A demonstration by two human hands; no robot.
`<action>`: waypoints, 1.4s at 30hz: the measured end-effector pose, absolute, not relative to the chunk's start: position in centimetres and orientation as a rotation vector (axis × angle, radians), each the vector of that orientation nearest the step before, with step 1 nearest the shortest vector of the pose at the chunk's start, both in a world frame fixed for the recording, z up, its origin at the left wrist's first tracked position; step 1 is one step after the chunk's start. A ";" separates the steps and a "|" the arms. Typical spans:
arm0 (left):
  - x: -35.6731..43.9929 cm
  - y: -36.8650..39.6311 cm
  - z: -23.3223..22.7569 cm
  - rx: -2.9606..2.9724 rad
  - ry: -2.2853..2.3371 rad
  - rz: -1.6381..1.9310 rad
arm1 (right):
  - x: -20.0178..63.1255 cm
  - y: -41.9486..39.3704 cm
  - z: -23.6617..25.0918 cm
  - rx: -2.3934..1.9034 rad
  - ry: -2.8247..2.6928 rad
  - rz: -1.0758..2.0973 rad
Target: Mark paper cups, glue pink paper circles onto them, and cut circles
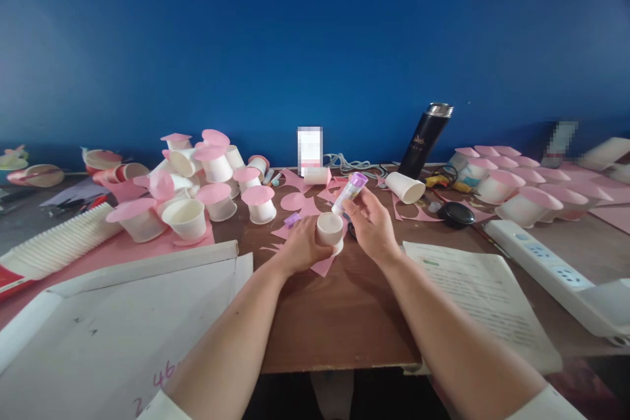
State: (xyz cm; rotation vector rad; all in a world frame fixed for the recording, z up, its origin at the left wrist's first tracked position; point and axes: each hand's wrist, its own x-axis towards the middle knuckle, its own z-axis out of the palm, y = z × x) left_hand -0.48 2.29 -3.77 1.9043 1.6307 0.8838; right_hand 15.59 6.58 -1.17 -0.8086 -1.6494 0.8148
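Entry, near to far.

1. White board (123,315), near left, flat on the table (335,315). Printed sheet (482,295), near right.

2. Left hand (301,247), mid-table. The fingers are wrapped around the side of a small white paper cup (329,228), held upright with its open mouth up. The cup sits over a scrap of pink paper (322,267) lying on the table.

3. Right hand (373,226), just beside the cup on its right. The fingers are closed around the lower barrel of a glue stick (349,191). The stick's long axis is tilted, its purple end up and away to the right, its lower end pointing down and left toward the cup's rim. The lower end is very near or touching the rim; which cannot be told. The purple cap (292,218) lies on the table just beyond the left hand.

4. Relation of note: the cup lies directly left of and slightly below the right fingers; both hands are equally near, one on either side of it.

5. Further back: pink offcuts (300,200); a cup on its side (405,186); a black lid (456,213); a white power strip (546,262).

6. Far left, cups topped with pink discs (216,193), heaped; far right, a similar group (512,180). Black flask (426,138), upright against the blue wall (315,33).
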 end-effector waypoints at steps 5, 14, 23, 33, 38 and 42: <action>-0.4 2.4 -3.8 1.931 1.633 0.894 | 15.4 5.9 -0.9 -0.750 -1.829 0.745; -0.4 2.5 -4.0 1.982 1.629 0.888 | 15.3 6.4 -1.3 -0.821 -2.049 0.435; 0.1 2.4 -3.2 2.008 1.662 0.876 | 15.0 5.4 -0.7 -0.791 -2.005 0.683; -0.3 2.3 -3.7 1.973 1.652 0.903 | 15.1 5.8 -1.0 -0.899 -1.923 0.584; -0.1 2.5 -3.7 2.015 1.667 0.903 | 14.4 5.8 -1.0 -0.854 -1.963 0.548; -0.2 2.5 -3.6 1.996 1.676 0.879 | 14.2 6.1 -1.7 -0.938 -1.888 0.408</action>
